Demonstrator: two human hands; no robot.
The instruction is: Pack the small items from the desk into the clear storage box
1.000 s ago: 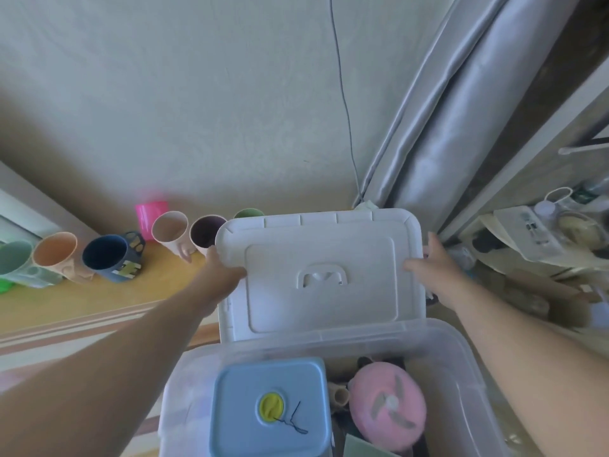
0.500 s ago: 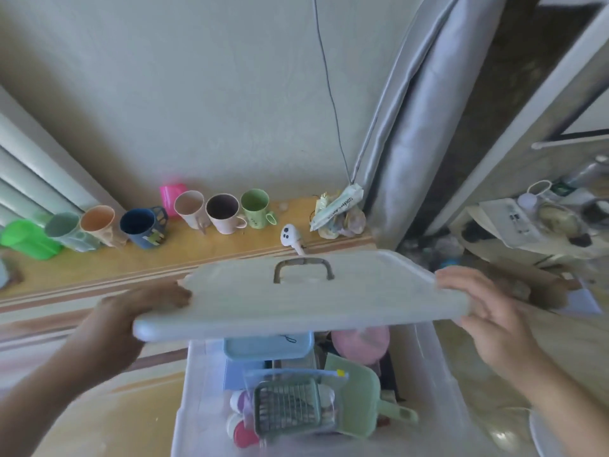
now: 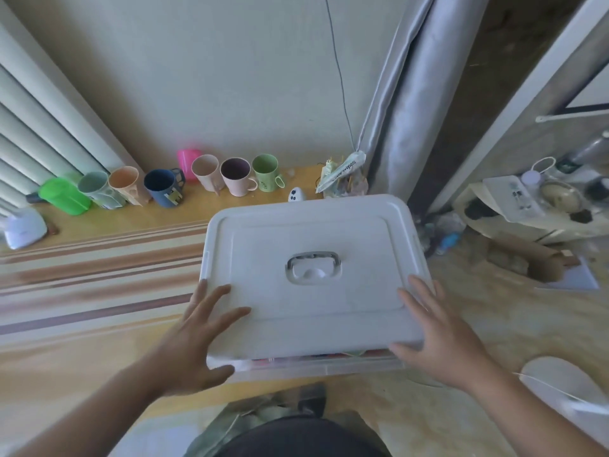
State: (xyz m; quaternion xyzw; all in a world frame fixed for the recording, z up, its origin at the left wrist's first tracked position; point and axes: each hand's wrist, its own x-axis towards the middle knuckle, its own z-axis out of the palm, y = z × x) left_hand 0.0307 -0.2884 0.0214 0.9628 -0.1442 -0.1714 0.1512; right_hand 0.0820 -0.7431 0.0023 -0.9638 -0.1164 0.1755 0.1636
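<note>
Lowered white lid (image 3: 313,275) now covers clear box (image 3: 329,366).

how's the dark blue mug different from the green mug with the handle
The dark blue mug is navy with a pale pattern on its side; the green mug is plain light green. The dark blue mug stands in the left cluster, the green mug at the row's right end. Its handle is dark and sits behind it, while the green mug's loops out to the right. Both stand open-mouthed by the wall.

I see both forearms extended forward; my left hand (image 3: 194,338) and right hand (image 3: 438,334) lie flat, palms down, fingers spread.
</note>
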